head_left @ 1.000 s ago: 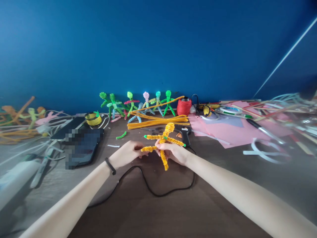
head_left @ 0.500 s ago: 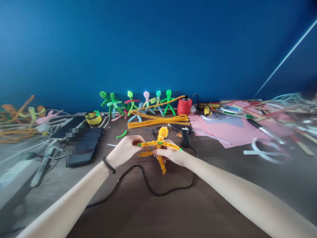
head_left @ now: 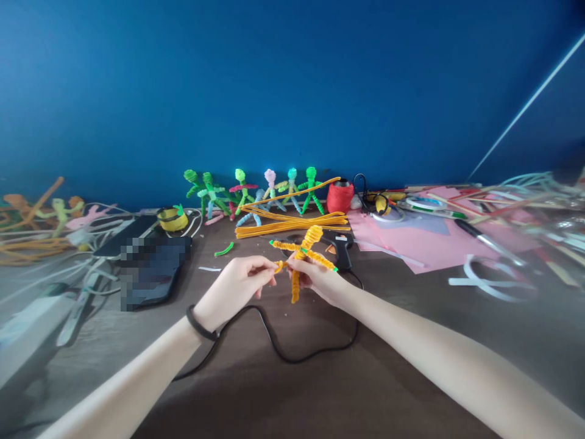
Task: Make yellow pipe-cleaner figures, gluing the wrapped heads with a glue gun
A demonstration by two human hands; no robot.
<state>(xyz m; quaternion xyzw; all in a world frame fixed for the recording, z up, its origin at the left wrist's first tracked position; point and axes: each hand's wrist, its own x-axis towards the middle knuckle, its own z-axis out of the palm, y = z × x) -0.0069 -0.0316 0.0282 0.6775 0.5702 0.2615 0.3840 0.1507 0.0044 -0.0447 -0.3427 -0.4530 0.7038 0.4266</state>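
Observation:
An orange pipe-cleaner figure (head_left: pixel 312 239) with a coiled head and green-tipped arms is held above the table, tilted to the right. My right hand (head_left: pixel 320 280) pinches it at the body, just below the arms. With thumb and fingers closed, my left hand (head_left: pixel 244 280) grips the figure's left-side leg near its end. The other leg hangs down between the hands. Part of the body is hidden behind my right fingers.
Behind the hands lie a bundle of orange pipe cleaners (head_left: pixel 292 225) and a black glue gun (head_left: pixel 342 247), its cord (head_left: pixel 292 361) looping in front. Several pipe-cleaner figures (head_left: pixel 311 189) lean on the wall. A phone (head_left: pixel 158 268) lies left, pink paper (head_left: pixel 411 244) right.
My left hand has shifted down from beside the arm onto the leg. The figure has tilted, its head moving right and its left-side arm rising clear of my left hand.

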